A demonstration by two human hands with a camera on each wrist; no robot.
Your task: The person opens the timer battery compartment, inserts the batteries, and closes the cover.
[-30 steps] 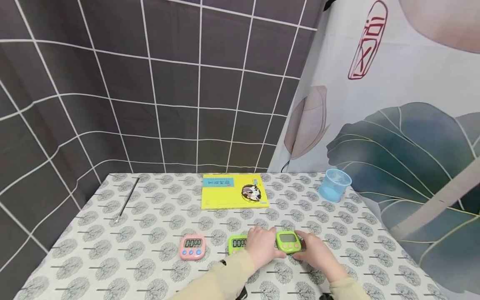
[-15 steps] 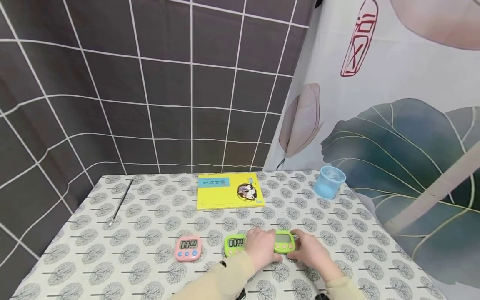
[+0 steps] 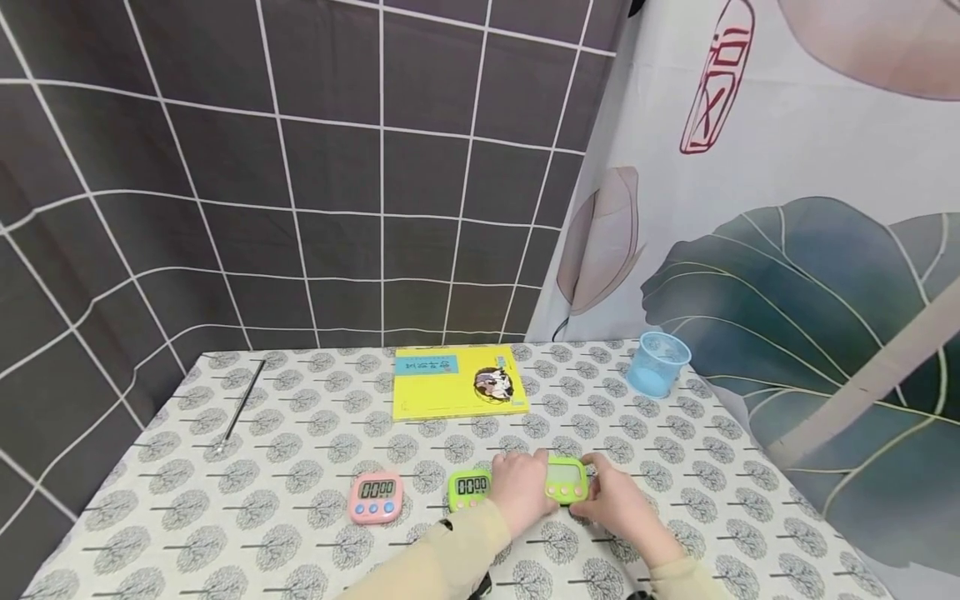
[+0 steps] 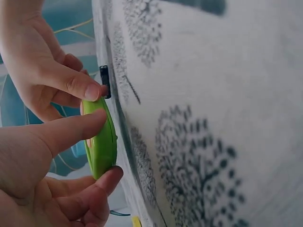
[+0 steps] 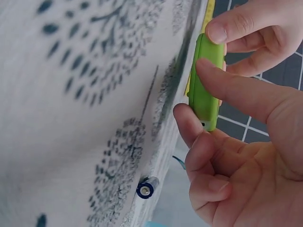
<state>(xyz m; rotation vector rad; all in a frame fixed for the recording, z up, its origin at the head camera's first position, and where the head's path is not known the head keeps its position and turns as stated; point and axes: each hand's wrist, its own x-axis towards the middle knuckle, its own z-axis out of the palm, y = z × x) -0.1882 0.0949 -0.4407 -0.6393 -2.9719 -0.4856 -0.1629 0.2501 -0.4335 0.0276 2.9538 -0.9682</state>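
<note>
A green digital kitchen timer (image 3: 564, 475) with a blank grey screen is held between my two hands, close over the patterned tablecloth. My left hand (image 3: 517, 492) pinches its left side with thumb and fingers. My right hand (image 3: 621, 504) grips its right edge. In the left wrist view the timer (image 4: 100, 142) shows its side, with both thumbs laid along it. The right wrist view shows the same timer (image 5: 207, 85) edge-on. A second green timer (image 3: 468, 487), reading 00:00, lies just left of my left hand and is partly covered by it.
A pink timer (image 3: 376, 497) reading 00:00 lies further left. Behind the hands is a yellow book (image 3: 442, 396), with a blue translucent cup (image 3: 657, 365) at the back right. A thin dark rod (image 3: 243, 404) lies far left. A small battery (image 5: 147, 187) rests on the cloth.
The head view has shifted slightly. Both hands keep hold of the green timer, which has moved a little left and tilted, its screen now looking lighter.
</note>
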